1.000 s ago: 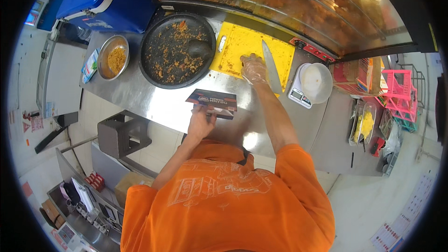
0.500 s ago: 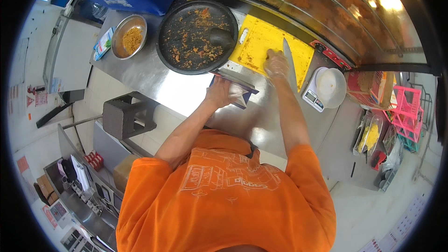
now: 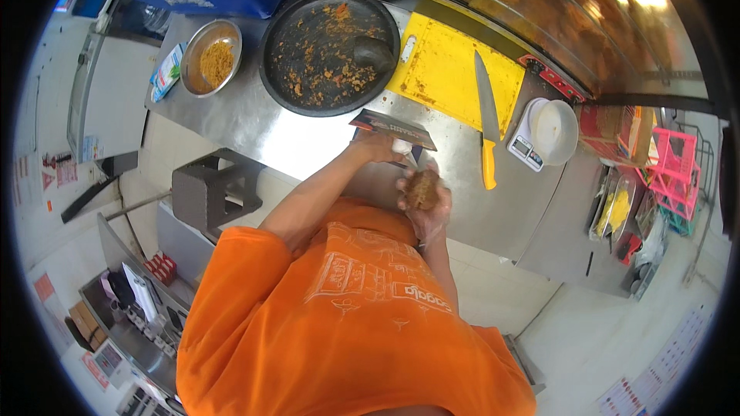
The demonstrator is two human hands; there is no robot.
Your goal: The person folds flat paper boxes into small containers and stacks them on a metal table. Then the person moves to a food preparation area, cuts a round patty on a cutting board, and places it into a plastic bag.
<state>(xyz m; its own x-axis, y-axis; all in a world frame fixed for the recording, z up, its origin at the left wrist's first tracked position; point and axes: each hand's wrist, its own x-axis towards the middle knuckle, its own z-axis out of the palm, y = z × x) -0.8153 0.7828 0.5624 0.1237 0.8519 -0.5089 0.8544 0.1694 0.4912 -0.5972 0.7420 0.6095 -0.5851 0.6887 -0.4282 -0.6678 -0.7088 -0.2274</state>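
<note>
My left hand (image 3: 371, 148) grips a small dark carton (image 3: 397, 129) with its flap raised and a pale inside, just over the steel counter. Close to the carton's mouth, my right hand (image 3: 433, 217) wears a clear plastic glove and is turned palm up. Its fingers curl round a brown, rough-looking lump of food (image 3: 422, 189), whose exact kind I cannot make out. Beyond both hands lies a yellow cutting board (image 3: 443, 69) with brown crumbs. A knife (image 3: 489, 163) with a yellow handle rests across the board's right part, its handle over the counter.
A wide black stone mortar (image 3: 289, 54) with reddish scraps and a pestle (image 3: 373, 54) sits left of the board. Farther left is a metal bowl (image 3: 235, 58) of orange crumbs. To the right stand a white scale (image 3: 526, 156) and a pink rack (image 3: 676, 177). A glass cabinet borders the back.
My right hand has left the cutting board and come back towards my body, now with the brown lump in it. The carton in my left hand has shifted slightly right, its flap more visible.
</note>
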